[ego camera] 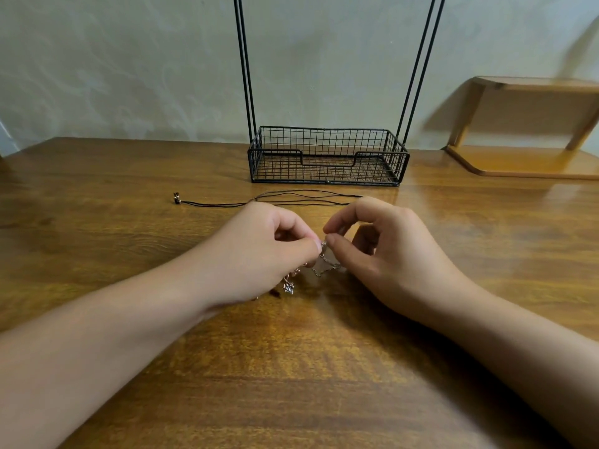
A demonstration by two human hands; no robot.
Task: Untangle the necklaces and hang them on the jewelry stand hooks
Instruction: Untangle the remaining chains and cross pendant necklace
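Both hands pinch one fine chain necklace (325, 266) (fingertips nearly touching): left hand (259, 254), right hand (385, 254). Black cord necklace (275, 200) lies just beyond the fingers.

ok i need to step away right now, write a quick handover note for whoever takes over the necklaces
Left hand: pinches the silver chain necklace at the knot.
Right hand: pinches the same chain right beside it; both hands are low over the wooden table.
Things: the chain's loose end with small charms trails under the left hand. The black cord necklace lies stretched out on the table behind the hands, in front of the jewelry stand, whose wire basket holds nothing.
Done: the cord looks separated. The stand's hooks are out of view, so hanging cannot be confirmed.
Left: free the chain, hang both.
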